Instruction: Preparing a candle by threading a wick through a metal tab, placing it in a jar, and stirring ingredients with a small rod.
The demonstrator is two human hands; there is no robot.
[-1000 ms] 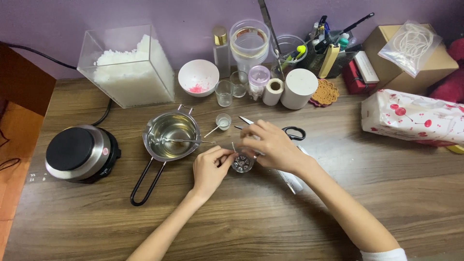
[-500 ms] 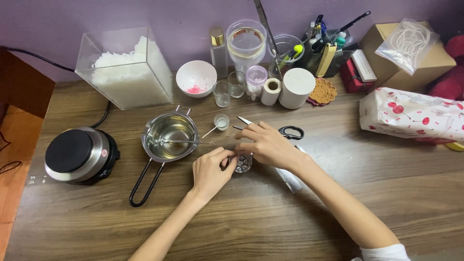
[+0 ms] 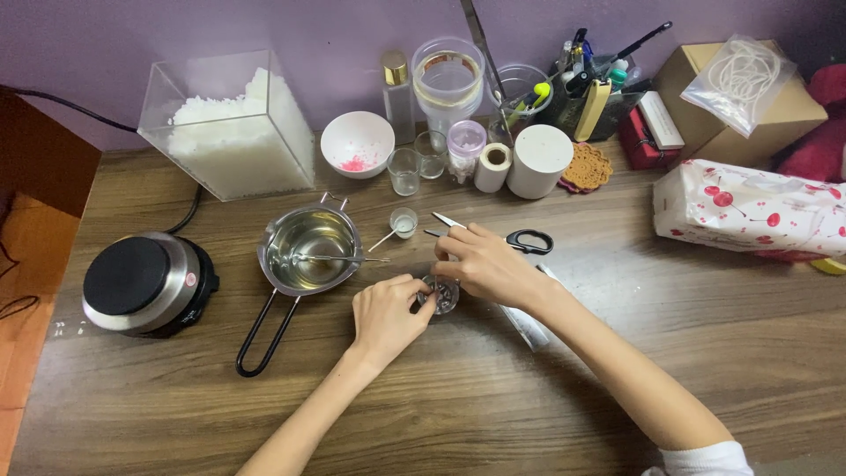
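The small glass jar [image 3: 443,296] is best steadied by the left hand [image 3: 385,317] pinching its rim while the right hand [image 3: 487,264], fingertips pressed together above, is kept centred.

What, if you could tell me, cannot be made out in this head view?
- Small glass cup: contents hidden by the left hand and right hand.
- Scissors: blades partly covered by the right hand.
- White sleeve: cut off by the bottom edge.
- Pen holder: items too small to tell apart.
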